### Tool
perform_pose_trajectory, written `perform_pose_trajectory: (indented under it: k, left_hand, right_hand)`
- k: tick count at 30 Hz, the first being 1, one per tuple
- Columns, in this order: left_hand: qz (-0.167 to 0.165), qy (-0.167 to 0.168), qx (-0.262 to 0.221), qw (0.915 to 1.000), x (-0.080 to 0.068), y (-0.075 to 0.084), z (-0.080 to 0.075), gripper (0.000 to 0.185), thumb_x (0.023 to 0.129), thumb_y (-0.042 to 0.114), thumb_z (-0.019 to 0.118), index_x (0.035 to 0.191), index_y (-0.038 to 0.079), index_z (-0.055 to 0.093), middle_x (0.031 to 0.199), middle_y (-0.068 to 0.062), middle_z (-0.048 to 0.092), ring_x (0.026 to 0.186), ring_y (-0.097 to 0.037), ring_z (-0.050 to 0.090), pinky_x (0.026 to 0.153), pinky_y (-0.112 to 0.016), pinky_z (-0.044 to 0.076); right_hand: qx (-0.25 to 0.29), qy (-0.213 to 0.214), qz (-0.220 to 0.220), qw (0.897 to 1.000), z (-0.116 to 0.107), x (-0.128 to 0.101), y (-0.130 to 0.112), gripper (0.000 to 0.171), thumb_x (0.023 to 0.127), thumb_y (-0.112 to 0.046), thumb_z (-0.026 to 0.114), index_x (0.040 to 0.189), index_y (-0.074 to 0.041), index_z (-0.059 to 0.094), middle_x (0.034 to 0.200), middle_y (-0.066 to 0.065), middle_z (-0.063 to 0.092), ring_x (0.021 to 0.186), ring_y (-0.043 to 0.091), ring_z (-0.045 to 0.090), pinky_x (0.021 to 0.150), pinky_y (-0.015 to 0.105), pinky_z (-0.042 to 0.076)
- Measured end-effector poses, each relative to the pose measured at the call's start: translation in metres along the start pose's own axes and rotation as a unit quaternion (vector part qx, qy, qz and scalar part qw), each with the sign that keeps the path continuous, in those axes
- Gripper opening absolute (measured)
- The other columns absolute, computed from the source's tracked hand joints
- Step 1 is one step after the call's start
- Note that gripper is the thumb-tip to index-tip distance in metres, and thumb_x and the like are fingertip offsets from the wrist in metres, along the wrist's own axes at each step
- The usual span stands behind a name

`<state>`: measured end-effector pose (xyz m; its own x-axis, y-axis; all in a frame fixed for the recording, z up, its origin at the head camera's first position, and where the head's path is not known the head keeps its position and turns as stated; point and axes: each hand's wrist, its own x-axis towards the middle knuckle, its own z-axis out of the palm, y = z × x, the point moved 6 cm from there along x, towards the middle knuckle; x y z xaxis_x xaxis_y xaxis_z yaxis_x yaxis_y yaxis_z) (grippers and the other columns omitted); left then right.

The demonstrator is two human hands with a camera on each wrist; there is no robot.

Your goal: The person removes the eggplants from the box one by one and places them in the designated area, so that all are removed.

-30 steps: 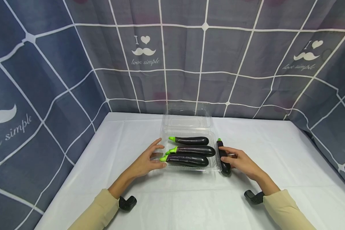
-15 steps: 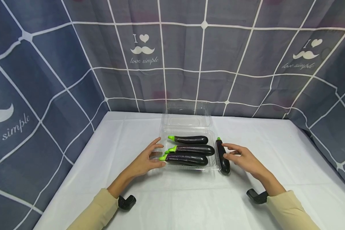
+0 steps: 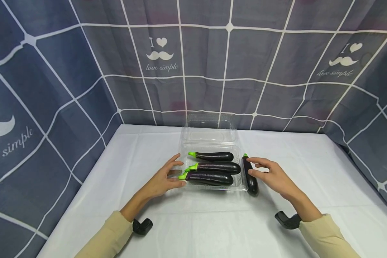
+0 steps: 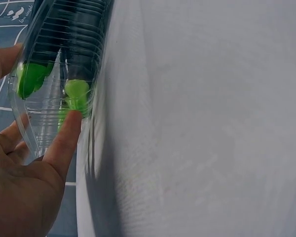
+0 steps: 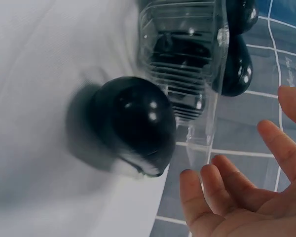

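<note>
A clear plastic box [image 3: 240,187] stands with its lid raised, holding dark eggplants [image 3: 209,178] with green stems; some overlap, so one may be hidden. My left hand [image 3: 161,183] holds the box's left end. In the left wrist view, the thumb [image 4: 64,143] presses on its ribbed wall and the fingers lie on its other side. Another eggplant [image 3: 252,185] lies on the table along the box's right side, its rounded end [image 5: 133,118] towards the right wrist camera. Beside it hovers my right hand [image 3: 274,179], fingers spread and holding nothing.
The transparent lid [image 3: 209,135] leans back behind the box, near the curtain. A white cloth [image 3: 193,229] covers the table. Blue-grey checked curtains [image 3: 206,64] enclose the back and both sides. Black wrist mounts [image 3: 142,227] sit at the sleeve cuffs.
My right hand has let go of the eggplant by the box and drawn off to the right, then shifted slightly back towards it. The left hand stays on the box.
</note>
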<state>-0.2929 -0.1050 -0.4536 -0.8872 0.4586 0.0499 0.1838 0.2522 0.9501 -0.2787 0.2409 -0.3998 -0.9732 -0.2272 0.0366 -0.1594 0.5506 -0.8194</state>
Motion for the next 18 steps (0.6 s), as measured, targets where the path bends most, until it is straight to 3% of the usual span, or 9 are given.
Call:
perform_pose_trajectory:
  k: [7, 14, 18]
  left_hand:
    - [0.000, -0.001, -0.002, 1.0000, 0.001, 0.000, -0.001, 0.067, 0.086, 0.013, 0.078, 0.141, -0.001, 0.043, 0.164, -0.002, 0.008, 0.131, -0.040, 0.043, 0.102, -0.049, 0.045]
    - [0.000, 0.000, 0.000, 1.0000, 0.000, -0.002, -0.001, 0.068, 0.085, 0.014, 0.078, 0.142, -0.001, 0.042, 0.164, 0.000, 0.008, 0.131, -0.039, 0.043, 0.102, -0.049, 0.045]
    - [-0.001, -0.002, 0.000, 1.0000, 0.001, -0.003, 0.000, 0.069, 0.086, 0.015, 0.078, 0.142, 0.000, 0.042, 0.165, 0.000, 0.007, 0.131, -0.039, 0.043, 0.102, -0.049, 0.044]
  right_hand:
    - [0.008, -0.008, -0.022, 1.000, 0.004, 0.003, -0.013, 0.043, 0.094, -0.023, 0.069, 0.132, -0.003, 0.061, 0.136, 0.013, 0.057, 0.125, 0.035, 0.047, 0.099, 0.047, 0.044]
    - [0.028, -0.027, -0.045, 0.998, 0.009, 0.011, -0.027, 0.038, 0.093, -0.020, 0.071, 0.128, -0.007, 0.065, 0.128, 0.011, 0.061, 0.118, 0.035, 0.051, 0.091, 0.029, 0.050]
    - [0.032, -0.039, -0.043, 0.998, 0.014, 0.016, -0.033, 0.037, 0.093, -0.022, 0.071, 0.127, -0.010, 0.066, 0.126, 0.011, 0.060, 0.110, 0.028, 0.053, 0.088, 0.028, 0.050]
